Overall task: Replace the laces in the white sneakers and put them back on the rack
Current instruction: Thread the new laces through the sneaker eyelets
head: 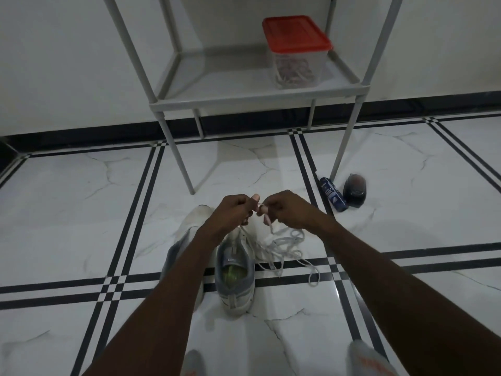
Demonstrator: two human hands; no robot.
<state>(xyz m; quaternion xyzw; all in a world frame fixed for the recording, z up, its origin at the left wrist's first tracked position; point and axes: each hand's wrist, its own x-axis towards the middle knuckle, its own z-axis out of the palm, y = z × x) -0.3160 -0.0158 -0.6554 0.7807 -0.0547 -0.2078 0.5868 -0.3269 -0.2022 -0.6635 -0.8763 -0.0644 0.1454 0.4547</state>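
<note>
Fig.: both hands raised over the shoes, fingers curled. Left hand (235,210) pinches one run of the white lace (284,246); right hand (282,210) pinches another, w/ a short end hanging below its fingers. Hands sit close together, nearly touching. The rest of the lace trails down to the near sneaker (235,278) and lies in loose loops on the floor (67,213) just to its right.

Handling (judged): lace is light, limp, prone to tangling; best held near the tip for threading. Sneakers look light, w/ soft uppers and firmer soles; best lifted by heel or collar.

Count: 2 sneakers, the second (187,229) partly hidden under the left forearm; whether the loops are 1 lace or more can't be told. Beyond: 1 grey rack (244,100) carrying 1 clear tub w/ red lid (295,52), 1 blue bottle (333,194) lying by a rack leg, 1 dark rounded object (354,190) beside it.
</note>
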